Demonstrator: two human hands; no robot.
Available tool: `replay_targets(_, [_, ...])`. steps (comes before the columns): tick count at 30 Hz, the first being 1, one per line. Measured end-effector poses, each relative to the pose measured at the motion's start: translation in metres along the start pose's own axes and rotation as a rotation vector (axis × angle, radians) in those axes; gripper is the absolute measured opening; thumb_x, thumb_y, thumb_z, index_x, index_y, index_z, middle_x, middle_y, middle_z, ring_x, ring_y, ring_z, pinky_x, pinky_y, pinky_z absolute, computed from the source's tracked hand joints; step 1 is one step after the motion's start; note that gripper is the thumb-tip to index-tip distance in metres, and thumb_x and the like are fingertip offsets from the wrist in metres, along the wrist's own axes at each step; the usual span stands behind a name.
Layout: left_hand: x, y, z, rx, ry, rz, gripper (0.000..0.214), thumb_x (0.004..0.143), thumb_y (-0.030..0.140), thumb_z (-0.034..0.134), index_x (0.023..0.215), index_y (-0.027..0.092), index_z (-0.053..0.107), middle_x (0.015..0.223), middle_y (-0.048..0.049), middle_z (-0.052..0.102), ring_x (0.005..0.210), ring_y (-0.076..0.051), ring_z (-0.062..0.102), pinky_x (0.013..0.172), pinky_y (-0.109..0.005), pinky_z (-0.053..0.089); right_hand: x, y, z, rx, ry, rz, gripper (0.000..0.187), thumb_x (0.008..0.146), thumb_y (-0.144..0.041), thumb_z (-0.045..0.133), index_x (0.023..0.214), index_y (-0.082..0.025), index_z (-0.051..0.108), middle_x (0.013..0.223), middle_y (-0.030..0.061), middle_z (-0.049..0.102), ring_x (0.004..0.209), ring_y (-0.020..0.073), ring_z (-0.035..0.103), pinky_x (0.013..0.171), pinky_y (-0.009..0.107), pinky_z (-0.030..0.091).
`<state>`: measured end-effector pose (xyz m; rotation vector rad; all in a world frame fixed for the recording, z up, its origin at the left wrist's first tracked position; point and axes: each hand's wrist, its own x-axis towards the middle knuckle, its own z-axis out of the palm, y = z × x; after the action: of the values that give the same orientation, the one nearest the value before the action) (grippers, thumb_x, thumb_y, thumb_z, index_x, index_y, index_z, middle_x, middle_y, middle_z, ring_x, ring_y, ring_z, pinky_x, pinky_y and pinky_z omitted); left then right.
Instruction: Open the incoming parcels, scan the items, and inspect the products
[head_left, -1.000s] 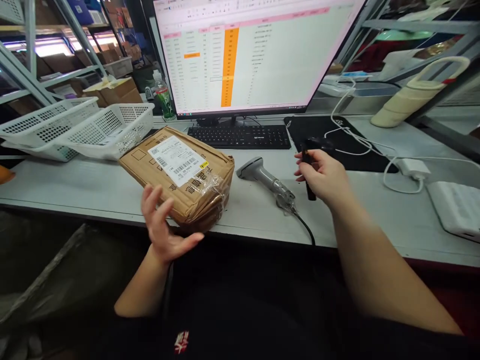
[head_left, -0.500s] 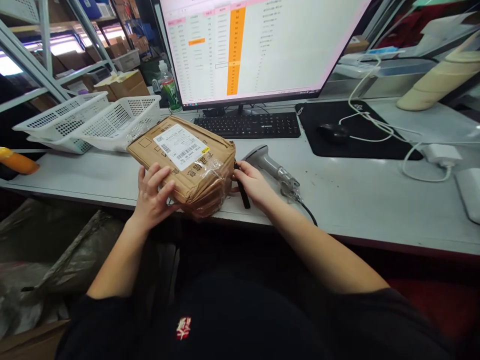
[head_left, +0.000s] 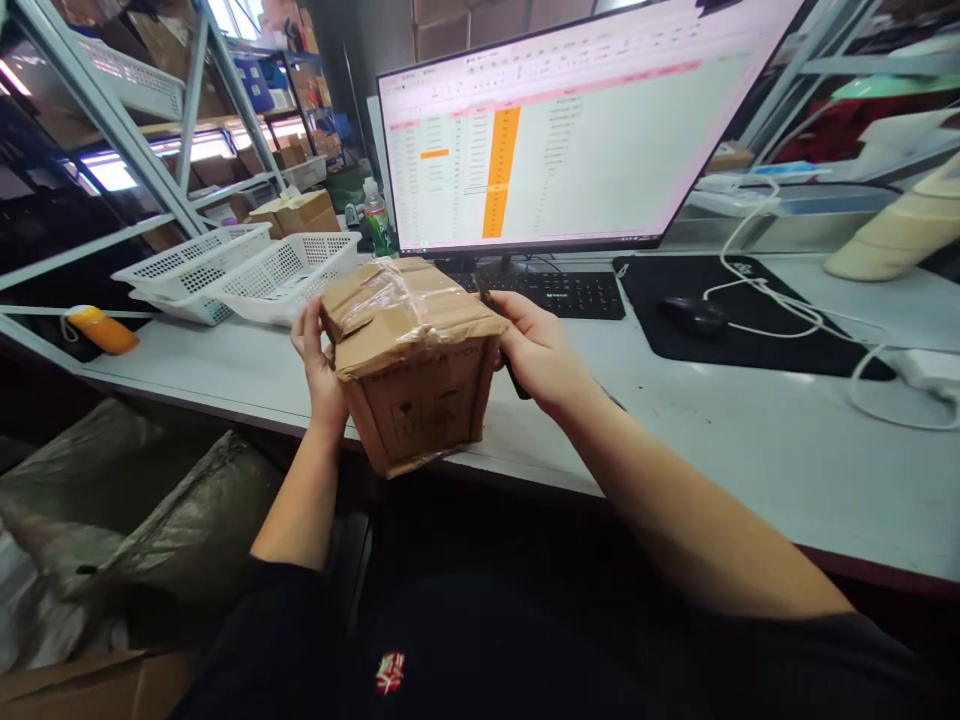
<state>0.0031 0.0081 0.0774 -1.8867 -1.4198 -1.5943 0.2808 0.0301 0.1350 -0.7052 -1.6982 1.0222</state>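
Note:
A cardboard box (head_left: 424, 400) stands tilted at the front edge of the desk, its crumpled, taped flap side (head_left: 409, 305) facing up. Clear tape runs across that side, and printed symbols show on the wall toward me. My left hand (head_left: 319, 360) grips the box's left side, its fingers partly hidden behind the edge. On the other side, my right hand (head_left: 536, 345) is closed round a slim black tool that looks like a box cutter (head_left: 516, 375), close against the box's right upper edge. The tool's dark tip (head_left: 484, 291) shows above the fingers.
A monitor (head_left: 600, 150) and a black keyboard (head_left: 577, 295) stand behind the box. White plastic baskets (head_left: 292, 275) are at the left, near an orange bottle (head_left: 105, 330). On the right lie a mouse (head_left: 694, 315) on a black pad and white cables (head_left: 772, 280).
The box has been turned and tipped, so the labelled face is out of sight and the taped flap side is up. My right hand has risen with the box cutter. The view has shifted.

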Motion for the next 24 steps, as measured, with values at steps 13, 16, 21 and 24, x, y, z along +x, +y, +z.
replay_targets(13, [0.007, 0.124, -0.060, 0.037, -0.042, 0.223, 0.040, 0.099, 0.023, 0.063, 0.139, 0.027, 0.063, 0.131, -0.0074, 0.069, 0.126, -0.024, 0.064, 0.112, -0.044, 0.052, -0.026, 0.004, -0.012, -0.135, 0.298, -0.145, 0.048, 0.102, -0.049, 0.056, 0.144, -0.027, 0.054, 0.113, 0.0076, 0.076, 0.075, 0.0175, 0.070, 0.059, 0.030, 0.057])
replay_targets(16, [0.017, 0.122, -0.061, 0.068, -0.067, 0.192, 0.025, 0.097, 0.022, 0.068, 0.120, 0.027, 0.075, 0.112, -0.0042, 0.073, 0.110, -0.021, 0.069, 0.100, -0.038, 0.058, -0.051, -0.015, -0.009, -0.361, 0.420, -0.378, 0.028, 0.105, -0.037, 0.054, 0.131, -0.029, 0.060, 0.121, 0.0083, 0.075, 0.090, 0.0214, 0.075, 0.073, 0.037, 0.061])
replay_targets(21, [0.023, 0.121, -0.054, 0.013, -0.021, 0.230, 0.018, 0.096, 0.023, 0.072, 0.112, 0.027, 0.079, 0.103, -0.0016, 0.075, 0.100, -0.019, 0.071, 0.091, -0.035, 0.059, -0.076, -0.038, 0.005, -0.822, 0.283, -0.806, 0.019, 0.096, -0.016, 0.067, 0.109, -0.030, 0.071, 0.112, 0.0033, 0.080, 0.092, 0.0213, 0.074, 0.082, 0.036, 0.061])
replay_targets(24, [0.021, 0.123, -0.047, 0.012, 0.028, 0.237, 0.017, 0.097, 0.024, 0.071, 0.112, 0.028, 0.079, 0.104, -0.0014, 0.075, 0.101, -0.019, 0.071, 0.093, -0.036, 0.058, -0.077, -0.040, 0.011, -0.911, 0.242, -0.849, 0.024, 0.096, -0.012, 0.067, 0.112, -0.029, 0.072, 0.110, 0.0021, 0.081, 0.088, 0.0195, 0.073, 0.079, 0.033, 0.059])
